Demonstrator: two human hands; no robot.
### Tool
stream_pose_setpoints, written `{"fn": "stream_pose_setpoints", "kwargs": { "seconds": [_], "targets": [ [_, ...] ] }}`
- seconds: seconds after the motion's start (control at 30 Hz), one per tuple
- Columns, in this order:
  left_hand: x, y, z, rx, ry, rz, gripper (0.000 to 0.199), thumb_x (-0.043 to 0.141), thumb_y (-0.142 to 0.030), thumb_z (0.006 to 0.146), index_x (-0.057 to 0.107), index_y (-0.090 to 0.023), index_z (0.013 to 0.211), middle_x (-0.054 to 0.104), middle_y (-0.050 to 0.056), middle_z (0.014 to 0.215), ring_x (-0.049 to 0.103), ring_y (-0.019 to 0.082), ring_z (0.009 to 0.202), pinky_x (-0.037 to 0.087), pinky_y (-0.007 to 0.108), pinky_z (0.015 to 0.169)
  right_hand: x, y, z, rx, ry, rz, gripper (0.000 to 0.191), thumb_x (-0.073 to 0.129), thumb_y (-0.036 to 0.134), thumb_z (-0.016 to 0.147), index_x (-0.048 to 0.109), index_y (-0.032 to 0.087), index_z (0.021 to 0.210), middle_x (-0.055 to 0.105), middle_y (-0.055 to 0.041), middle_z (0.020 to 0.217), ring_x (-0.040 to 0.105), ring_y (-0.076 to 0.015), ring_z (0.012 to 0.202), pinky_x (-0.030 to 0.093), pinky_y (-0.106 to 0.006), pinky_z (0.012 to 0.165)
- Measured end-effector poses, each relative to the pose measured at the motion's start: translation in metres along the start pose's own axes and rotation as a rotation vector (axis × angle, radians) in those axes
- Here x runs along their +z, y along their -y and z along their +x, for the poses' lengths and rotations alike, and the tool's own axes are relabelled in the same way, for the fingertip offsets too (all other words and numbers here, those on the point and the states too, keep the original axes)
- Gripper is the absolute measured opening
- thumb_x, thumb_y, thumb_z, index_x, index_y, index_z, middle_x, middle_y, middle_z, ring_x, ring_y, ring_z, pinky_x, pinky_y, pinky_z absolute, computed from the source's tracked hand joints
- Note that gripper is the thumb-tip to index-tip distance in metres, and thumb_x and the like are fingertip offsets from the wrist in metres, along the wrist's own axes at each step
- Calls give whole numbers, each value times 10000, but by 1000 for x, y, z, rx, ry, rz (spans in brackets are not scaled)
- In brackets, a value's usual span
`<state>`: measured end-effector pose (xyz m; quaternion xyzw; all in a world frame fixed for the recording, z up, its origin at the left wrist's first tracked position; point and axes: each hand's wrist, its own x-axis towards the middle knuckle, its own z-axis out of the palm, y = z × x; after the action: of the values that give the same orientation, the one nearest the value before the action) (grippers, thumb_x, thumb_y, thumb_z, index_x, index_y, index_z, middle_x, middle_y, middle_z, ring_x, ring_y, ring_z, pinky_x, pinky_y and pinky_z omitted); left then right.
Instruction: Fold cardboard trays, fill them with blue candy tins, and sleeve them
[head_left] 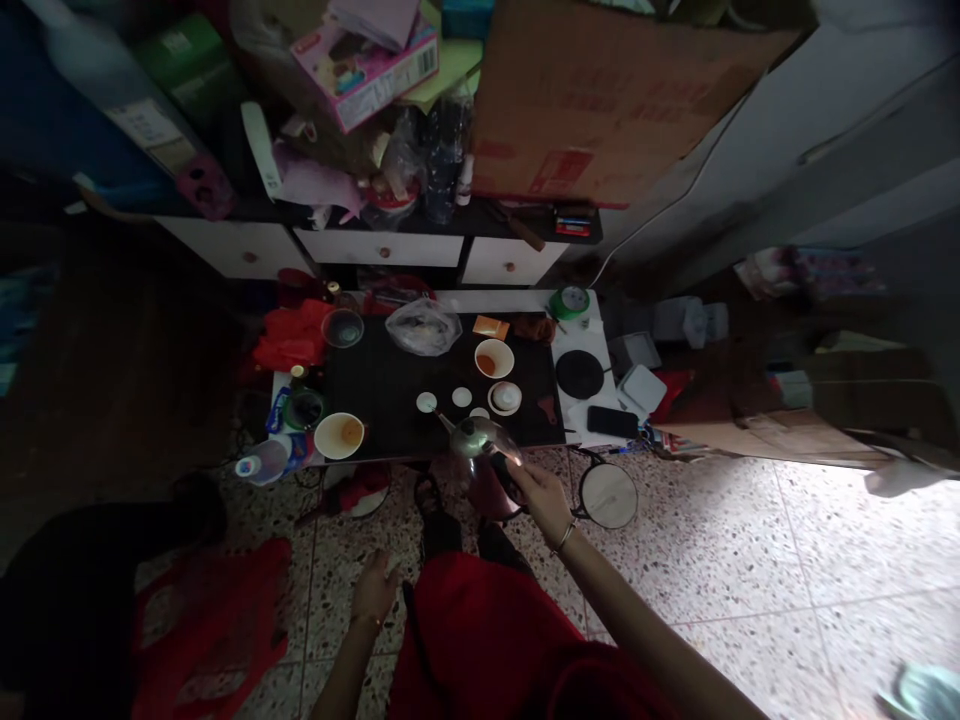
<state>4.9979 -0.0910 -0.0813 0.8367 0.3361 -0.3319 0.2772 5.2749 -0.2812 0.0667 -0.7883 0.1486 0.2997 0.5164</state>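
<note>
My right hand (546, 500) is wrapped around the dark handle of a shiny metal kettle (480, 450) at the near edge of the black tea tray (390, 385). The kettle's spout points left, its tip close to a small white cup (426, 402); whether water flows I cannot tell. Another small cup (462, 397) stands to the right, and a third is partly hidden behind the kettle. Beyond the kettle sits a white lidded bowl (505, 398), with a paper cup (494, 358) of brown liquid behind it. My left hand (375, 585) hangs low over the floor, holding nothing, thumb apart from the fingers.
Left on the table are a paper cup (339, 435), a plastic bottle (262, 462) and a red bag (292, 335). A phone (612, 422) and a black round lid (580, 374) lie right. A round-topped stool (609, 496) and red plastic stool (225, 620) stand nearby.
</note>
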Motion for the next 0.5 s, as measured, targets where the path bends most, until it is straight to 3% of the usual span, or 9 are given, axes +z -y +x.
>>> {"fn": "stream_pose_setpoints", "kwargs": {
  "seconds": [0.23, 0.5],
  "targets": [
    [-14, 3, 13, 27, -31, -38, 319, 473, -205, 834, 602, -212, 1126, 637, 82, 1117, 603, 201, 1025, 433, 306, 927, 4, -1, -8, -12, -32, 25, 544, 599, 697, 629, 471, 192, 473, 406, 38, 437, 346, -98, 453, 252, -255, 457],
    [-26, -13, 29, 133, -191, -103, 242, 496, -235, 813, 616, -198, 1019, 656, 76, 1010, 626, 198, 917, 494, 325, 834, 5, 4, -11, -6, -59, 18, 560, 600, 703, 632, 474, 189, 450, 406, 34, 426, 349, -97, 453, 242, -255, 458]
  ]
}}
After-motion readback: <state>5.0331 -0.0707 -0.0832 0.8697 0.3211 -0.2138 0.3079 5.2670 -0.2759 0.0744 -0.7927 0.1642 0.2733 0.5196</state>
